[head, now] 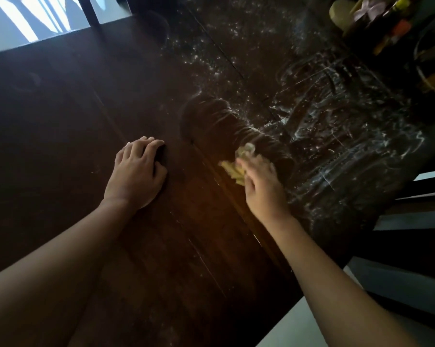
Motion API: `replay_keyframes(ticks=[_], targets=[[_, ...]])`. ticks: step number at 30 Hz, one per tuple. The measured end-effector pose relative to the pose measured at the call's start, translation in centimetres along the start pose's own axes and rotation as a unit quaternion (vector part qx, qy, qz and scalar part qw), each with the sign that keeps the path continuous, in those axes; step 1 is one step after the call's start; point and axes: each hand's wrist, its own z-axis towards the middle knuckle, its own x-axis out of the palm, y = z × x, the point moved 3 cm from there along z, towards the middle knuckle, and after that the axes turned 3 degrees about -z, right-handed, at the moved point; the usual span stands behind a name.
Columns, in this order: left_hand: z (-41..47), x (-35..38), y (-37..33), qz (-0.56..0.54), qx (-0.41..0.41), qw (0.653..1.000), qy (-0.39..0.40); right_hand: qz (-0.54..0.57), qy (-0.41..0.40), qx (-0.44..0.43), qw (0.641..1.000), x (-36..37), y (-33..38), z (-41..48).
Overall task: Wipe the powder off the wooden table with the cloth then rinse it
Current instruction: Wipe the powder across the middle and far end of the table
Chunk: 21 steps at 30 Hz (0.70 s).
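Head view: crumpled pale-yellow cloth (234,171)

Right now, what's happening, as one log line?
step: wiping | right hand: holds yellow cloth on wooden table | left hand: rests on table | powder: streaks beside cloth

Desk (61,121): dark wood, plank seams.
Powder (336,126): white specks and smears, far right part.
Cloth (234,171): yellow, crumpled, beside a wiped dark streak.
Left grip (136,176): palm down on wood.
Right grip (264,186): holds cloth against desk.
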Motion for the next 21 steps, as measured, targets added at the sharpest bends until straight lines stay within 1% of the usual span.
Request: replay_keyframes(ticks=[2, 4, 5, 6, 8, 10, 11, 12, 13, 15, 17, 19, 21], targets=[[0.0, -0.1, -0.1, 0.003, -0.001, 1.000, -0.003, 0.027, 0.050, -0.051, 0.997, -0.6, -0.3, -4.1], [0.0, -0.1, 0.0, 0.007, -0.001, 1.000, -0.001, 0.012, 0.069, -0.055, 0.996, -1.8, -2.5, -6.8], [0.0, -0.1, 0.0, 0.008, -0.001, 1.000, 0.001, 0.003, 0.066, -0.029, 0.997, -2.5, -4.2, -7.1], [0.0, -0.1, -0.1, 0.011, -0.001, 1.000, 0.003, -0.003, 0.056, 0.015, 0.998, -3.2, -5.8, -6.9], [0.1, 0.0, -0.1, 0.018, -0.003, 1.000, 0.006, -0.007, 0.006, 0.111, 0.994, -4.2, -8.1, -4.7], [0.1, -0.1, 0.0, 0.020, -0.009, 1.000, 0.005, -0.010, -0.046, 0.179, 0.983, -4.2, -8.0, -2.3], [0.2, 0.0, 0.0, 0.021, -0.012, 1.000, 0.005, -0.013, -0.053, 0.190, 0.980, -3.7, -7.1, -1.7], [0.2, 0.0, -0.1, 0.025, -0.014, 1.000, 0.006, -0.010, -0.046, 0.175, 0.983, -3.1, -5.9, -1.7], [0.2, 0.1, -0.1, 0.029, -0.014, 0.999, 0.009, -0.002, -0.031, 0.139, 0.990, -2.6, -4.7, -2.4], [0.1, 0.2, -0.2, 0.038, -0.013, 0.999, 0.008, 0.017, 0.000, 0.049, 0.999, -2.0, -3.0, -5.9], [-0.1, 0.3, -0.5, 0.047, -0.020, 0.999, -0.001, 0.022, 0.030, 0.004, 0.999, -2.5, -3.4, -10.2], [-0.5, 0.8, -1.4, 0.047, -0.043, 0.998, 0.004, 0.020, 0.036, 0.008, 0.999, -3.7, -5.8, -13.0], [-1.9, 1.9, -3.1, 0.035, -0.074, 0.996, 0.027, 0.001, 0.019, 0.066, 0.998, -5.3, -9.1, -14.0]])
